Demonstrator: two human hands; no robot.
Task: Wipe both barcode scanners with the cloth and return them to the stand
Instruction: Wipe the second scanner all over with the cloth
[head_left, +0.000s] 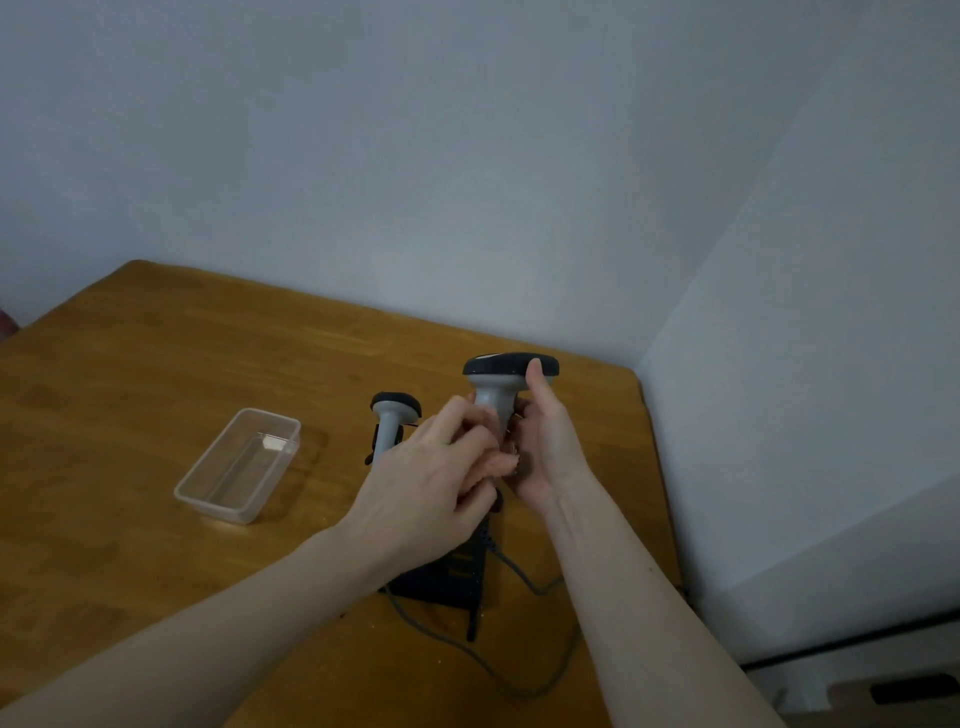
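Observation:
A grey barcode scanner with a black head is raised above the table. My right hand grips its handle from the right, thumb up against the head. My left hand curls against the handle from the left and pinches a pale pinkish cloth, which is mostly hidden between the two hands. The second scanner stands upright to the left, in the black stand, whose base shows below my left wrist.
An empty clear plastic tub sits to the left on the wooden table. Grey cables trail from the stand towards the table's near edge. White walls close in behind and to the right.

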